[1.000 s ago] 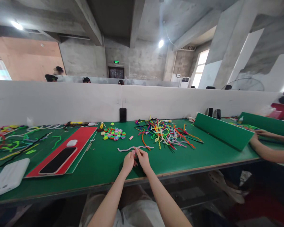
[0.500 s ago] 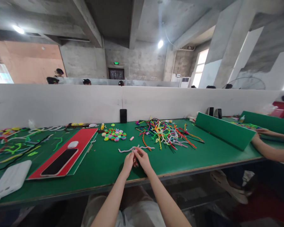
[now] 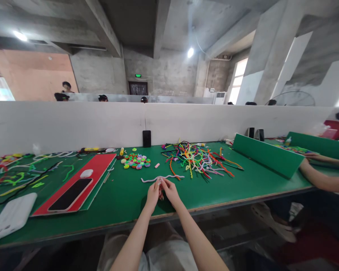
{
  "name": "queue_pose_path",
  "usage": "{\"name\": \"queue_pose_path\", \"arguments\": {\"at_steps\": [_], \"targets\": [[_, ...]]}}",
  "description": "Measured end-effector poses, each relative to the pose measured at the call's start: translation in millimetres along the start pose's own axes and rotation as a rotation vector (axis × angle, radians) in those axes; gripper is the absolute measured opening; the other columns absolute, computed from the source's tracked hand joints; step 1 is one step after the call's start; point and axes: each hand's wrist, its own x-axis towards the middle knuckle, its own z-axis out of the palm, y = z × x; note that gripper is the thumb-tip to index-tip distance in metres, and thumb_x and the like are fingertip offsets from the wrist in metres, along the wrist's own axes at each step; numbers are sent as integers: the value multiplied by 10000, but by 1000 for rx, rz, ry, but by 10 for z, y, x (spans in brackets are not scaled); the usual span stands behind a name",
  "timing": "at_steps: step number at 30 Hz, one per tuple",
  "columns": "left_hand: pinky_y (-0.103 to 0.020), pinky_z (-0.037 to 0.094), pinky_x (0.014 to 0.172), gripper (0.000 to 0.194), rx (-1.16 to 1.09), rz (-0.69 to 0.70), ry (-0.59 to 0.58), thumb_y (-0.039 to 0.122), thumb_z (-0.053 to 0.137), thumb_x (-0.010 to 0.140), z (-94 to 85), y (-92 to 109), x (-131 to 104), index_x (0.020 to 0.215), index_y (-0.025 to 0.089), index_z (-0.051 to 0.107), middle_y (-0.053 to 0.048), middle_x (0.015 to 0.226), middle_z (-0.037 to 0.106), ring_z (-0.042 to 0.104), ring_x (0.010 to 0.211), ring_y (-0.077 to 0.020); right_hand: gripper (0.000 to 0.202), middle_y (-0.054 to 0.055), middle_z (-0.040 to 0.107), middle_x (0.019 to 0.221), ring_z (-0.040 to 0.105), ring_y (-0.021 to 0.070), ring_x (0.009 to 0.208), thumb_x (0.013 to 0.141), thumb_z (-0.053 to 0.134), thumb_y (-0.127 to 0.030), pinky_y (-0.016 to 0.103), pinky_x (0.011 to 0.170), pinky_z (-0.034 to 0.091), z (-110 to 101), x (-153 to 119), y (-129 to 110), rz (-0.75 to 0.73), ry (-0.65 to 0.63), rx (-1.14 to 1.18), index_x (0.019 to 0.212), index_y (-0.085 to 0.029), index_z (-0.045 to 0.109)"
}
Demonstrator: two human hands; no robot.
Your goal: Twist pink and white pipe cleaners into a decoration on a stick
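Note:
My left hand (image 3: 153, 194) and my right hand (image 3: 170, 191) meet at the fingertips over the green table (image 3: 118, 199). Both hands are closed in a pinch; whatever lies between the fingers is too small to make out. Just beyond the fingertips a pale lilac pipe cleaner (image 3: 173, 176) lies wavy across the table. Farther back is a small pink piece (image 3: 157, 165). To its left sits a cluster of colourful small balls (image 3: 137, 162), and to its right a tangled heap of many-coloured pipe cleaners (image 3: 196, 160).
A red board (image 3: 97, 165) carries a black-screened phone (image 3: 70, 194) and a white case (image 3: 86, 173). A white power bank (image 3: 15, 212) lies at the left. A green divider (image 3: 268, 155) stands at right, near another person's arm (image 3: 322, 178). A black phone (image 3: 147, 139) leans on the white partition (image 3: 115, 124).
My fingertips have drawn slightly down and closer together, and more of the lilac pipe cleaner shows beyond them. The view has shifted slightly.

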Motion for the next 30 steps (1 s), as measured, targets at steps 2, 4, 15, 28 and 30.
{"name": "queue_pose_path", "arguments": {"at_steps": [2, 4, 15, 28, 30], "targets": [[-232, 362, 390, 458, 81, 29, 64, 548, 295, 789, 20, 14, -9, 707, 165, 532, 43, 406, 427, 459, 360, -124, 381, 63, 686, 817, 614, 207, 720, 735, 509, -458, 311, 687, 468, 6, -11, -5, -15, 18, -13, 925, -166, 662], [-241, 376, 433, 396, 173, 63, 144, 498, 309, 810, 55, 30, -12, 742, 174, 526, 18, 474, 492, 496, 421, -137, 356, 66, 680, 891, 602, 223, 835, 746, 497, -445, 330, 781, 438, 3, -16, -2, -24, 41, -24, 916, -182, 666], [-371, 358, 774, 353, 710, 279, 448, 350, 338, 850, 286, 113, -51, 1075, 128, 495, -163, 1094, 485, 477, 984, -266, 344, 86, 666, 928, 595, 195, 869, 796, 391, -391, 306, 800, 425, -20, 5, 121, 24, 170, -17, 895, -171, 636], [-313, 343, 708, 330, 964, 310, 290, 288, 263, 890, 289, 113, -57, 964, 149, 553, -90, 883, 629, 548, 852, -214, 302, 55, 674, 785, 576, 171, 725, 768, 410, -365, 260, 687, 430, -61, -7, 82, 55, 201, -23, 728, -170, 637], [-311, 345, 703, 324, 978, 310, 288, 289, 268, 889, 290, 109, -51, 957, 154, 555, -86, 880, 628, 548, 849, -215, 301, 56, 673, 767, 575, 173, 713, 766, 415, -364, 262, 679, 431, -63, -12, 53, 57, 200, -24, 716, -167, 637]]}}
